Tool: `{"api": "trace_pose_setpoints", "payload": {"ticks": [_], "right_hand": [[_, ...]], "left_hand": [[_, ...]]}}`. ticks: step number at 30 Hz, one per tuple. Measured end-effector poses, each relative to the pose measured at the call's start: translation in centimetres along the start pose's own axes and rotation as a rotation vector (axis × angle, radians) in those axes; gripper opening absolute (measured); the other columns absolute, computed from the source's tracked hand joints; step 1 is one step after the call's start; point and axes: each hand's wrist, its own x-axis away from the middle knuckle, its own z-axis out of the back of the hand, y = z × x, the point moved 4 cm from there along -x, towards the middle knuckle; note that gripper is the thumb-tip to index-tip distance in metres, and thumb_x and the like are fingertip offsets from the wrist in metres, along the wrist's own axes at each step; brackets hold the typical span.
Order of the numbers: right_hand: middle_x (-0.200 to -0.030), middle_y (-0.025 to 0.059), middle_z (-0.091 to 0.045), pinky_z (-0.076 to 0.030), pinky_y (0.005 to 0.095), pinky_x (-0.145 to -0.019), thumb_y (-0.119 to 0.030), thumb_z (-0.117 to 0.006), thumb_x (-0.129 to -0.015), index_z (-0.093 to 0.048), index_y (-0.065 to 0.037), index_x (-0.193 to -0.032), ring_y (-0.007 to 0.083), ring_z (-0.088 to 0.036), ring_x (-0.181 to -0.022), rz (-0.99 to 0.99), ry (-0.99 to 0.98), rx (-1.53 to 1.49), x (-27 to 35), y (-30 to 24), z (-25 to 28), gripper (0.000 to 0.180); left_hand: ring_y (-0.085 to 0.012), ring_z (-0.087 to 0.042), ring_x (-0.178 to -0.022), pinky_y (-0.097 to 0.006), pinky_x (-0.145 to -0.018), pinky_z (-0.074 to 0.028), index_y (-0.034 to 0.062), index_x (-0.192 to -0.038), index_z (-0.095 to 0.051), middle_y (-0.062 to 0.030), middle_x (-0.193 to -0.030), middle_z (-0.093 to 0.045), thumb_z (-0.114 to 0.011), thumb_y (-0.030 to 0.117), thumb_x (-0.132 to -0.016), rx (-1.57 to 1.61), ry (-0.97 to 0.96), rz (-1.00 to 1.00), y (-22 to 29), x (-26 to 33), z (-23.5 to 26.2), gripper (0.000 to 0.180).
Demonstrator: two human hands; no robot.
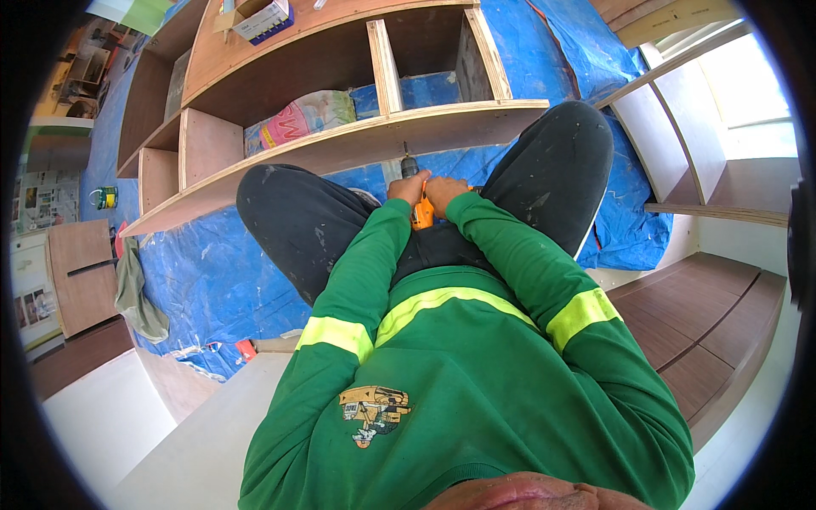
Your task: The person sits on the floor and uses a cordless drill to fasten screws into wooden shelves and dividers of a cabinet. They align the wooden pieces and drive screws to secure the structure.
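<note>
An orange power drill [422, 214] with a black chuck sits between my knees, its bit directed away from me. My left hand [408, 186] closes round the drill body just behind the chuck. Beside it my right hand [444, 194] is wrapped round the drill's right side, where the fingers hide most of the grip. The bit reaches the near long panel [340, 155] of a plywood cabinet frame; whether it has entered the wood is too small to tell. Upright dividers [384, 68] split the frame into compartments.
A blue tarp [225, 263] covers the floor. An open cardboard box [262, 21] stands on the frame's far panel. A printed plastic bag [306, 119] lies inside the frame. Dark-fronted cabinetry [697, 323] is close on my right; a grey-green cloth [140, 293] hangs at left.
</note>
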Motion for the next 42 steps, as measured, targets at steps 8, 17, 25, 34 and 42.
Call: {"api": "trace_pose_setpoints", "payload": {"ticks": [8, 17, 25, 34, 42], "right_hand": [[-0.126, 0.0183, -0.075, -0.054, 0.06, -0.1, -0.006, -0.075, -0.086, -0.072, -0.005, -0.123, 0.0372, -0.071, -0.122, -0.023, 0.021, -0.011, -0.5, 0.5, -0.4, 0.038], [-0.128, 0.0152, -0.075, -0.053, 0.0637, -0.098, -0.013, -0.072, -0.092, -0.074, -0.007, -0.124, 0.0351, -0.073, -0.118, 0.033, 0.007, 0.036, -1.0, 0.0, -0.5, 0.033], [-0.121, 0.0162, -0.077, -0.054, 0.0624, -0.097, -0.015, -0.076, -0.088, -0.076, -0.008, -0.119, 0.0369, -0.074, -0.116, -0.006, 0.031, 0.06, -1.3, -0.3, -0.4, 0.032], [-0.124, 0.0164, -0.076, -0.053, 0.063, -0.097, -0.017, -0.075, -0.09, -0.075, -0.008, -0.122, 0.0365, -0.073, -0.118, -0.013, 0.025, 0.07, -1.4, 0.0, -0.5, 0.034], [-0.13, 0.0112, -0.076, -0.053, 0.0605, -0.097, -0.019, -0.066, -0.097, -0.078, -0.01, -0.123, 0.034, -0.072, -0.121, -0.114, -0.111, 0.208, -1.3, 2.3, -3.0, 0.029]], "left_hand": [[-0.0372, -0.07, -0.12, -0.041, -0.102, -0.054, -0.0104, -0.116, -0.075, -0.0283, -0.128, -0.073, -0.084, 0.061, -0.07, 0.004, -0.046, -0.014, 0.9, 0.8, -0.1, 0.086], [-0.0375, -0.073, -0.113, -0.041, -0.098, -0.055, -0.0098, -0.114, -0.077, -0.0263, -0.122, -0.075, -0.085, 0.061, -0.071, 0.011, 0.042, -0.019, 0.2, -0.2, 0.3, 0.083], [-0.0338, -0.073, -0.114, -0.04, -0.099, -0.055, -0.0126, -0.115, -0.075, -0.0246, -0.124, -0.075, -0.087, 0.06, -0.072, 0.104, -0.036, -0.028, -0.2, -0.4, 0.0, 0.086], [-0.0308, -0.072, -0.105, -0.041, -0.088, -0.056, -0.016, -0.121, -0.07, -0.0223, -0.12, -0.075, -0.087, 0.064, -0.073, 0.078, -0.106, -0.051, 0.4, -0.3, 0.0, 0.095], [-0.013, -0.035, -0.071, -0.032, -0.063, -0.037, -0.0091, -0.126, -0.067, -0.0188, -0.114, -0.069, -0.065, 0.094, -0.074, -0.189, -0.336, 0.072, 1.7, -2.3, 2.0, 0.116]]}}
